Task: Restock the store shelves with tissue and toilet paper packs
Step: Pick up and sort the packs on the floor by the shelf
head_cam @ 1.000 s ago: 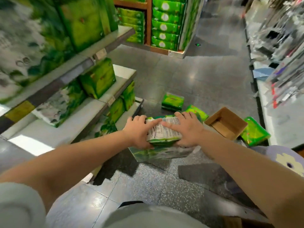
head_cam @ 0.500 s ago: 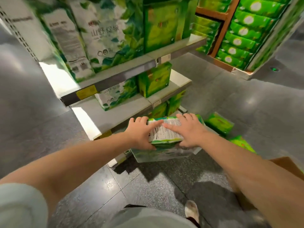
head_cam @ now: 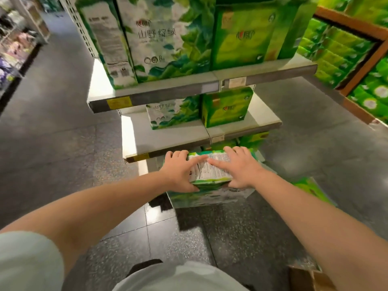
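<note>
The shelving unit [head_cam: 201, 87] stands ahead of you, its upper tiers bearing tall green tissue packs [head_cam: 165, 38]. Near its lowest tier, above the grey floor [head_cam: 63, 143], you hold a tissue pack [head_cam: 212, 185] with the printed label up. Your left hand [head_cam: 178, 171] grips its left end, fingers curled over the far edge. Your right hand [head_cam: 241, 169] grips the right end, fingers spread across the top.

Green-white tissue pack [head_cam: 210, 181] held flat before the lower shelf [head_cam: 168, 137]
</note>
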